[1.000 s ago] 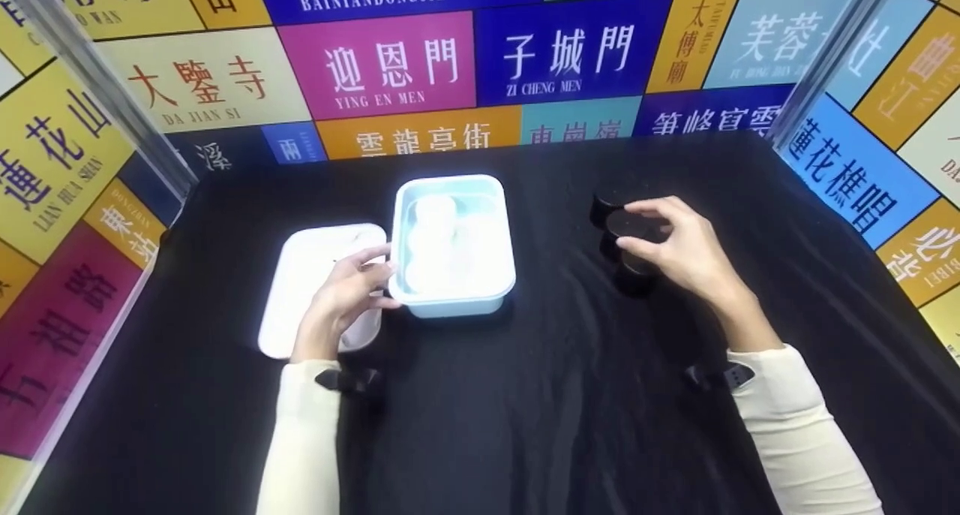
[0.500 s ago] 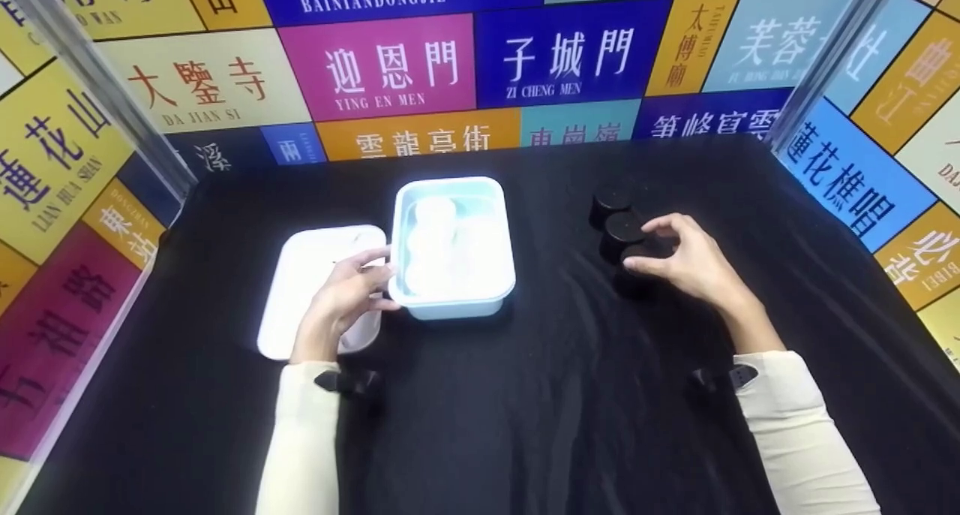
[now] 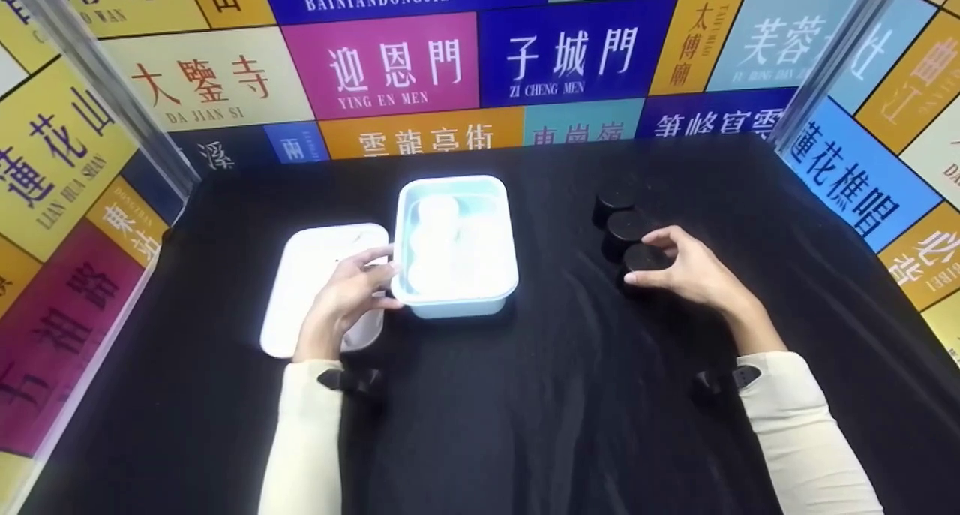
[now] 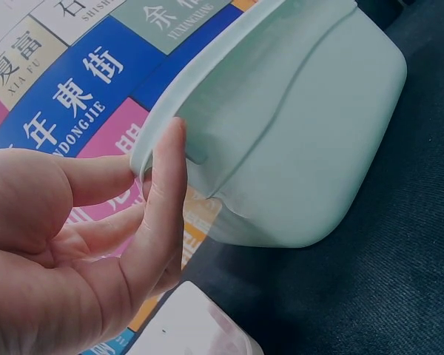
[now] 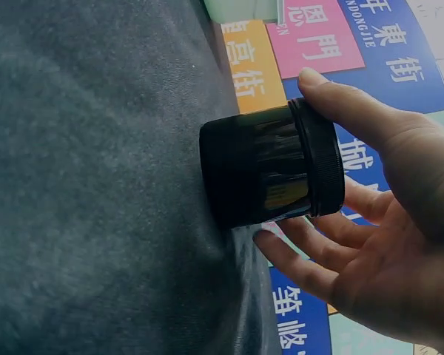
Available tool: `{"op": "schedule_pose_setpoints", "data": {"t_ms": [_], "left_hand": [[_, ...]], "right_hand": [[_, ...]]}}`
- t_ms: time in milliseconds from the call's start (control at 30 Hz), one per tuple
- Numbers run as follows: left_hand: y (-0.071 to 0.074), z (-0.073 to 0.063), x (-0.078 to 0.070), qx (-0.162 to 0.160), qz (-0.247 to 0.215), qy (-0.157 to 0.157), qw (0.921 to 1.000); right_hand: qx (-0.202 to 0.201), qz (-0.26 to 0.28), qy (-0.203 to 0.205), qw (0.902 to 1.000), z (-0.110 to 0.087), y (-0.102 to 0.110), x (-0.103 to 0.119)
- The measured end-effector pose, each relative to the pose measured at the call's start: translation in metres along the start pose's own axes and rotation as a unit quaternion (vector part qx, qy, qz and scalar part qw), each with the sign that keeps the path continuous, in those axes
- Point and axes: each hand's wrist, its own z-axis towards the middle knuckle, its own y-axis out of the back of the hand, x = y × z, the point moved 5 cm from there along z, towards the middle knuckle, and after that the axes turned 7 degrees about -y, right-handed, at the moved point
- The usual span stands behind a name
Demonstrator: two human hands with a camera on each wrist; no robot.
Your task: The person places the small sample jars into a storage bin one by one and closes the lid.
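Observation:
In the head view, a light green-blue food container (image 3: 455,310) stands open, with pale, overexposed round items (image 3: 439,215) inside. My left hand (image 3: 351,286) pinches its left rim. The left wrist view shows those fingers (image 4: 170,163) at the rim and outer wall. On the right stand three black lidded jars: a far jar (image 3: 615,206), a middle jar (image 3: 626,232) and a near jar (image 3: 645,263). My right hand (image 3: 697,267) holds the near one, thumb and fingers on opposite sides of its lid. In the right wrist view, this ribbed-lid jar (image 5: 263,166) stands on the cloth.
A white container lid (image 3: 300,290) lies left of the container, partly behind my left hand. Black cloth (image 3: 480,410) with folds covers the table. Panels with colourful printed signs (image 3: 382,64) enclose the back and sides, with metal posts (image 3: 832,64) at the corners.
My right hand has moved from the middle jar toward me and onto the near jar, its fingers now around that lid. The left hand and the container have stayed in place.

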Motion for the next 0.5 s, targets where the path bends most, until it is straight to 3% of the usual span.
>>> {"op": "schedule_pose_setpoints", "data": {"t_ms": [233, 500], "left_hand": [[0.0011, 0.0003, -0.0011, 0.002, -0.005, -0.005, 1.0], [0.0008, 0.0006, -0.0008, 0.006, -0.008, -0.005, 0.9999]], "right_hand": [[0.027, -0.002, 0.01, 0.9996, 0.0002, 0.0001, -0.0014], [0.03, -0.035, 0.025, 0.9986, -0.0012, -0.0032, 0.0005]]}}
